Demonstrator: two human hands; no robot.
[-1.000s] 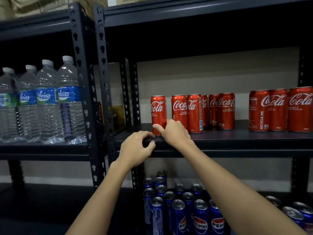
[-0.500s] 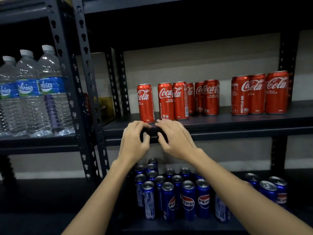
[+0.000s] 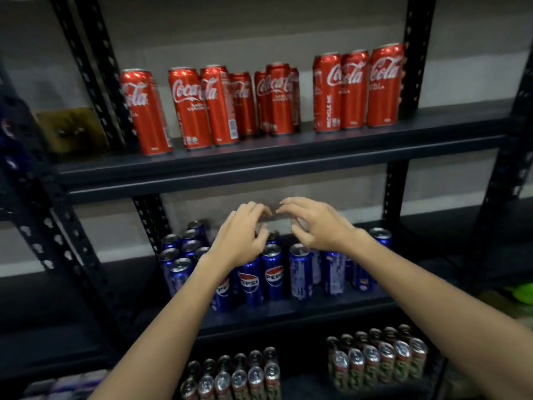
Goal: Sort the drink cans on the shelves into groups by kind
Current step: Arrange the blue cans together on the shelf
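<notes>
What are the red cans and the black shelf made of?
The red cans look like thin painted metal, probably aluminium: glossy red sides that catch the light. The blue cans below show bare silvery tops with pull tabs, so likely the same. The black shelf looks like dark painted steel, with a matte finish; its upright posts have punched slots, typical of metal racking.

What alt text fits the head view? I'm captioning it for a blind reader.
Two bare hands, left hand and right hand, hover empty with curled fingers above blue Pepsi cans on a dark metal shelf. Red Coca-Cola cans stand on the shelf above; more cans fill the shelf below.
</notes>
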